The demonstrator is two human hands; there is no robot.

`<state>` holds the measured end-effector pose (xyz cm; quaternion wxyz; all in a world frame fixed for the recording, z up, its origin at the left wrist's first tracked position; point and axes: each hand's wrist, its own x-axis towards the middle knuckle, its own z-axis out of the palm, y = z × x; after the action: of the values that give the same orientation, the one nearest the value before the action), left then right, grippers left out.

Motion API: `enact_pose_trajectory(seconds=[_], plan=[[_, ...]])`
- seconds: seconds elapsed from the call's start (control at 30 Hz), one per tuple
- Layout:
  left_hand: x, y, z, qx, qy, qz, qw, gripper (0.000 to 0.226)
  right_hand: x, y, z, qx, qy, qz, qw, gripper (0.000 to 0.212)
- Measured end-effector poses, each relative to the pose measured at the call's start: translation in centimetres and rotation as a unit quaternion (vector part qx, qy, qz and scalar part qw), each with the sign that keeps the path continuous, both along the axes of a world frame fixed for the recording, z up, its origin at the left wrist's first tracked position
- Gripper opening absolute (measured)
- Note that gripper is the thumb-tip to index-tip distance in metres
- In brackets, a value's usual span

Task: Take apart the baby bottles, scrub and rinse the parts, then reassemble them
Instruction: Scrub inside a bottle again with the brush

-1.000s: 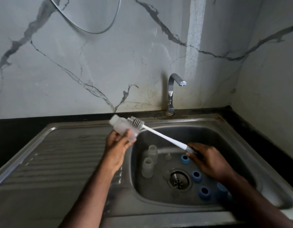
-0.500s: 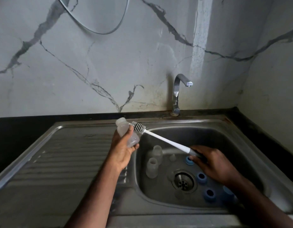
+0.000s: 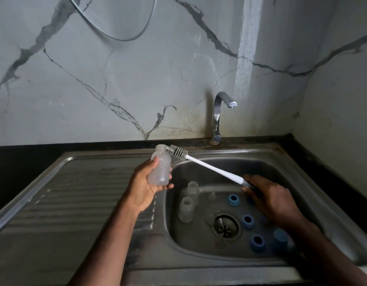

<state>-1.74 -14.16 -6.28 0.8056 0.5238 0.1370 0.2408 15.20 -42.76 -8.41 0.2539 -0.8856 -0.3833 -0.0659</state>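
My left hand (image 3: 144, 187) grips a clear baby bottle (image 3: 160, 166) above the left rim of the sink, mouth tilted up and away. My right hand (image 3: 270, 198) holds the dark grip of a white bottle brush (image 3: 211, 167) over the basin. Its bristle head (image 3: 178, 153) lies at the bottle's mouth, the tip just at the opening. Two more clear bottles (image 3: 192, 189) (image 3: 185, 209) stand in the basin. Blue screw rings (image 3: 233, 199) (image 3: 248, 220) (image 3: 257, 242) and a blue cap (image 3: 280, 237) lie on the basin floor, with a clear teat (image 3: 212, 196) behind the drain.
The steel sink (image 3: 199, 263) has a ribbed draining board (image 3: 75, 193) on the left and a drain (image 3: 225, 226) in the basin's middle. A chrome tap (image 3: 218, 114) stands at the back, not running. Marble-patterned walls close in behind and on the right.
The bottle has turned more upright in my left hand. The brush head has come out toward the bottle's mouth. My view has shifted slightly left and down.
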Motion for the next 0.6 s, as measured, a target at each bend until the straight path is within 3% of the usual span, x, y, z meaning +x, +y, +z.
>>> enact_pose_trajectory(seconds=[0.23, 0.37, 0.43, 0.5, 0.6], plan=[[-0.8, 0.9, 0.1, -0.035, -0.003, -0.022, 0.999, 0.047, -0.7, 0.0, 0.8, -0.011, -0.008, 0.017, 1.000, 0.039], [0.7, -1.2, -0.3, 0.078, 0.035, -0.022, 0.996, 0.043, -1.5, 1.1, 0.9, -0.022, -0.025, 0.018, 0.999, 0.039], [1.1, -1.0, -0.6, 0.163, 0.022, 0.037, 0.986, 0.038, -1.6, 1.1, 1.1, -0.032, -0.029, 0.014, 0.999, 0.040], [0.9, 0.5, -1.0, 0.304, 0.027, 0.128, 0.944, 0.040, -1.2, 0.8, 1.1, -0.040, -0.026, 0.007, 0.999, 0.040], [1.1, 0.5, -1.9, 0.487, 0.081, 0.201, 0.846, 0.048, -1.0, 1.2, 0.7, -0.052, -0.046, -0.002, 0.998, 0.040]])
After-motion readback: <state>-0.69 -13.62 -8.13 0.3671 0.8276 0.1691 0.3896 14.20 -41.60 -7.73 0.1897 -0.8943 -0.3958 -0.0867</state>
